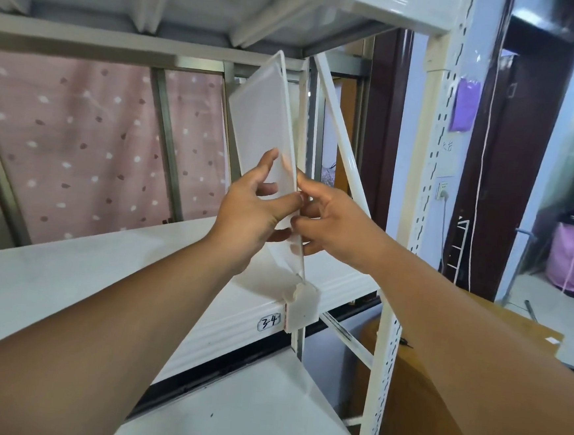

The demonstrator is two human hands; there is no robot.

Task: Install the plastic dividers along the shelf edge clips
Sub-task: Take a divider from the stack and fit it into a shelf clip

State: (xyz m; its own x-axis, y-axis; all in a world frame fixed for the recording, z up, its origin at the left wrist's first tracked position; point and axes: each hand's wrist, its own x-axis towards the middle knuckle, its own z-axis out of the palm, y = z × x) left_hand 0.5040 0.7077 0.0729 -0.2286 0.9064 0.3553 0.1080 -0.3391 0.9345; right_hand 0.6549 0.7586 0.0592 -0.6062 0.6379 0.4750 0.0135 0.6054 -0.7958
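Dividers are represented by one translucent white plastic divider (265,123), which is standing nearly upright and tilted, its top leaning left toward the shelf's rear, its lower end sitting at the front edge of the white shelf (68,279) near the right corner. On the far left, behind the rack, a pink spotted curtain (78,146) is hanging. The left hand (248,211) is reaching up from the lower left and gripping the divider's lower half, fingers spread over its left face and thumb pressing at its front edge. Just below the hands, the divider's foot is meeting a white clip (301,307) that is sitting on the shelf's front edge, right beside a label (269,320) marked 3-4. The right hand (333,221) is pinching the divider's front edge from the right, thumb and fingers closed on the plastic, touching the left thumb. Farther right, the rack's perforated white post (427,201) is standing at the shelf's right corner, and a purple note (464,104) is hanging beside it.
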